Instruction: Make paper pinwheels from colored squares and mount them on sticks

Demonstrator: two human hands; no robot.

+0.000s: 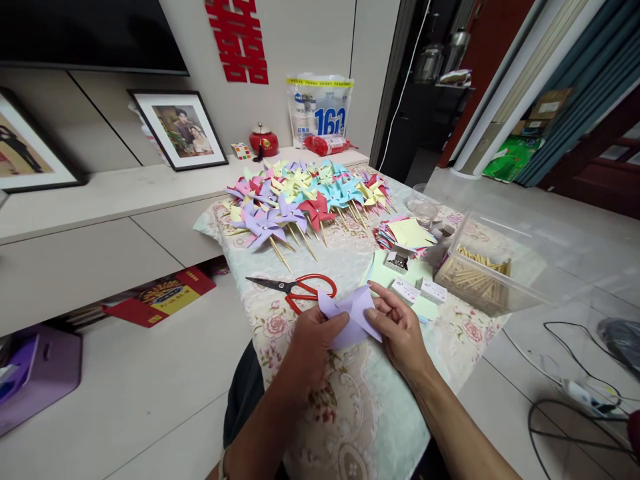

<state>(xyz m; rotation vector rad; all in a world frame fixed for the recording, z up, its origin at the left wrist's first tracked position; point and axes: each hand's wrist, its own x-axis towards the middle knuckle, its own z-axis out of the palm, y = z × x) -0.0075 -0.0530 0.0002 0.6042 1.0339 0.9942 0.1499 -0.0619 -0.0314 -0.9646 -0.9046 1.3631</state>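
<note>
A piece of purple paper [351, 320], cut and partly folded at its corners, is held between both hands above the table's front. My left hand [316, 340] grips its left side, with the thumb pressed on top. On the other side, my right hand [397, 325] pinches a corner between thumb and fingers. Just beyond the left hand lie red-handled scissors [305, 288], blades pointing left. Small white boxes [406, 291] rest on light green paper [424, 272] past the right hand, beside an opened box [397, 260] of small dark metal pieces.
Many finished paper pinwheels [300, 200] on wooden sticks cover the table's far end. A stack of coloured paper [411, 233] lies at the right, near a clear plastic bin [475, 280] of sticks. A floral cloth [360, 407] covers the table. Cables [565, 427] run over the floor at right.
</note>
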